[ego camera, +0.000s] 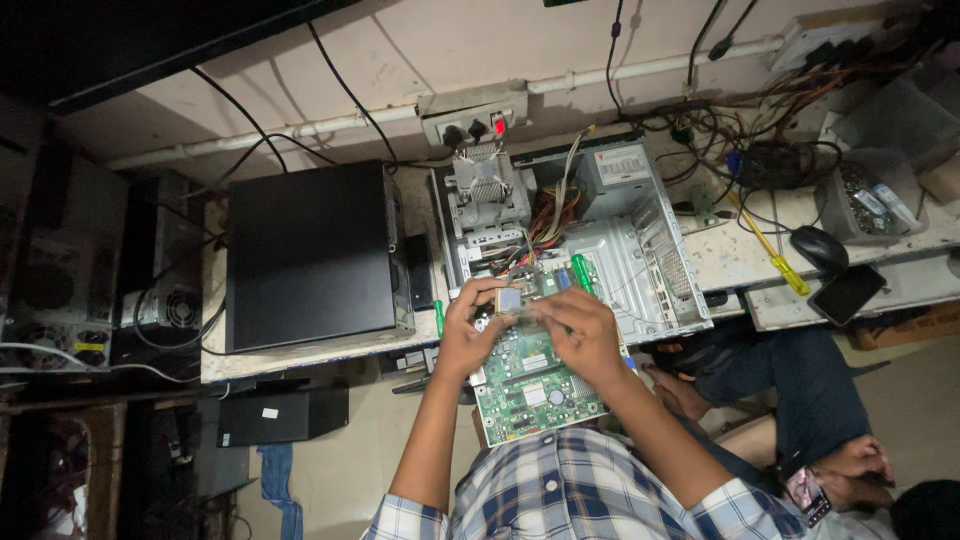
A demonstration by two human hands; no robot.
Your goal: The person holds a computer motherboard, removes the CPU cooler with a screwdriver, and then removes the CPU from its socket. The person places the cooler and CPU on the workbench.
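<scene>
Two hands at the centre of the frame, left hand [468, 330] and right hand [585, 335], share one green circuit board [532, 385]. One open computer case [590, 235] lies above them, one closed black case [310, 255] to the left. At right: one yellow-handled screwdriver [770, 248], one black mouse [819, 247], one dark phone [848, 293]. One wall socket strip [475, 125] sits at upper centre

The wall [400, 50] at the back is pale pink, with a white pipe [300, 128] running along it and a power socket box [473, 124] fixed on it. Black cables [240, 110] hang down the wall. A worn, pale workbench [735, 255] stands against it. The floor [360, 470] below is dull brown. The left side is dark and shadowy.
</scene>
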